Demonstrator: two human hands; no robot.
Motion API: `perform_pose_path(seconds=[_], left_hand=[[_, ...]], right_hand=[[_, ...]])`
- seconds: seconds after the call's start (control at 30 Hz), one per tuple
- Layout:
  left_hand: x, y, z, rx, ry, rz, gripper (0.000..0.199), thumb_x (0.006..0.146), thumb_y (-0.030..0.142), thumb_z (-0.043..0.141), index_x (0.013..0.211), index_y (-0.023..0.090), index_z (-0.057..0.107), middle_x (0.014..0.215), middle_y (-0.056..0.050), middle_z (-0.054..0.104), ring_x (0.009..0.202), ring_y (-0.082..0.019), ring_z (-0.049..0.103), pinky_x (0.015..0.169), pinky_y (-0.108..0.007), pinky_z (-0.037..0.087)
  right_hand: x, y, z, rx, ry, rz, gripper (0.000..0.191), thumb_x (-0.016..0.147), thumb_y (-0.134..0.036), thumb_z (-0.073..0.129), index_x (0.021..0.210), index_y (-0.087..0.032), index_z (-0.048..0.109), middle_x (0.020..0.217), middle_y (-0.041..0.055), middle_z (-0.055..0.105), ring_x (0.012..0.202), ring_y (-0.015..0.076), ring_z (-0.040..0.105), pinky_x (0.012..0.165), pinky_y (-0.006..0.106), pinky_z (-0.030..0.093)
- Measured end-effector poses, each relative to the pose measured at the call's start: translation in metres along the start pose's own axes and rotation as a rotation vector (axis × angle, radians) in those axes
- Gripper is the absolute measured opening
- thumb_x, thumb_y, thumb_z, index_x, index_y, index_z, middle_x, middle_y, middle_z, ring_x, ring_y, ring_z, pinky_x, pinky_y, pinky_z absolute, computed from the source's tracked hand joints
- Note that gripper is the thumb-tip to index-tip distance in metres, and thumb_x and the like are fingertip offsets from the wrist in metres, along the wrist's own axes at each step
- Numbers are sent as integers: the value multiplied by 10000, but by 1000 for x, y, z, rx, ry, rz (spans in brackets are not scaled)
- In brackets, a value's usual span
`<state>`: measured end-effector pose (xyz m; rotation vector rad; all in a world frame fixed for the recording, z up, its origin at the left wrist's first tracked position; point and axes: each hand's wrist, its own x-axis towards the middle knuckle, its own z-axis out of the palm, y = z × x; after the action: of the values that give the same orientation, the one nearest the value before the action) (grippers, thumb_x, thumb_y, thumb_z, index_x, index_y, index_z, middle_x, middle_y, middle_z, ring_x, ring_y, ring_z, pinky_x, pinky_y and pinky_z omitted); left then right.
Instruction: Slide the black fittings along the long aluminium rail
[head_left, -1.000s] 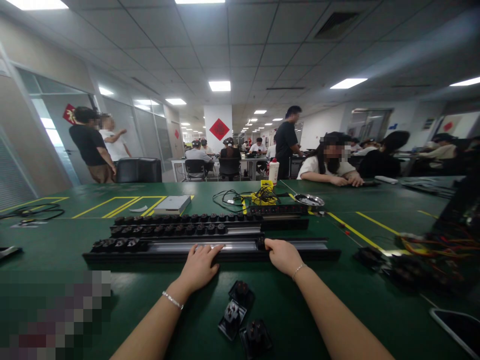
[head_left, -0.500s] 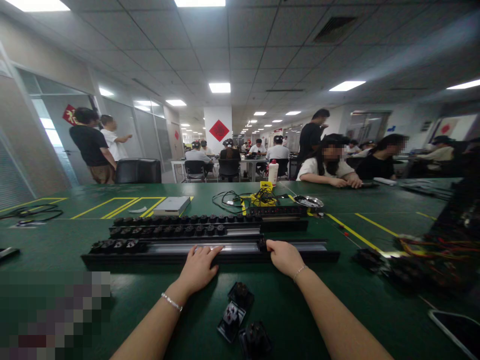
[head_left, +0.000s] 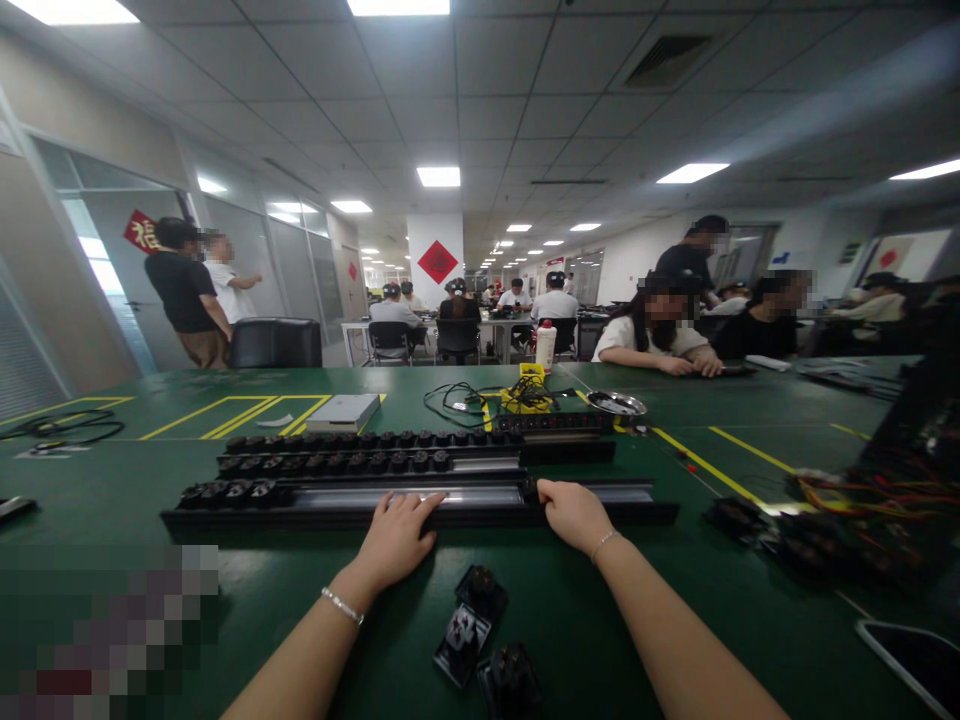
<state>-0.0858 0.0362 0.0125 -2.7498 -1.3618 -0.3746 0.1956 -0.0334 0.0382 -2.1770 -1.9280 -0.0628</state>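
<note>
A long black channel (head_left: 337, 497) with a shiny inner face lies across the bench in front of me. Black socket modules (head_left: 238, 491) sit in its left end. My left hand (head_left: 401, 530) rests with spread fingers on the channel's middle, holding nothing. Toward the right part, my right hand (head_left: 574, 512) has its fingers closed on a small black socket module (head_left: 530, 490), mostly hidden by the fingertips, in the channel. Three loose black modules (head_left: 463, 640) lie on the bench between my forearms, one with metal prongs facing up.
Behind the channel lie further black strips (head_left: 337, 462) filled with modules. A white box (head_left: 343, 412), tangled black cables (head_left: 457, 400), a yellow container (head_left: 531, 385), a metal bowl (head_left: 616, 403) and a bottle (head_left: 545, 347) stand farther back. Wired parts (head_left: 817, 530) lie right. Co-workers sit beyond.
My right hand has slid slightly to the right along the channel with the socket module. My left hand has stayed in place. A standing person in the background has moved right.
</note>
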Motion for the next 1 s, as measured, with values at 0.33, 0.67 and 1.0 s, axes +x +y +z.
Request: perform_pose_path(seconds=[0.33,0.67,1.0], left_hand=[[-1,1,-2,0,-11,0,545,791,327,460,1328,346,366,1118,-23,577,1103,-203,484,1062,-443,167],[-1,1,-2,1,-8,-2,545,783,324,460,1321,350,375,1097,-14,583,1090,-201,485,1057,-431,172],[-1,2,-4,-8,-25,-13,539,786,328,453,1320,343,384,1100,-19,582,1086,-203,483,1064,-429,163]], right_hand=[[0,10,0,28,27,14,192,733,-135,403,713,-231,568,734,5,627,687,143,528,552,256,228],[0,15,-1,35,15,50,217,736,-128,418,737,-237,606,745,6,643,697,143,532,566,249,244],[-2,24,1,209,171,14,225,740,-186,417,600,-205,591,777,26,602,802,143,523,678,237,334]])
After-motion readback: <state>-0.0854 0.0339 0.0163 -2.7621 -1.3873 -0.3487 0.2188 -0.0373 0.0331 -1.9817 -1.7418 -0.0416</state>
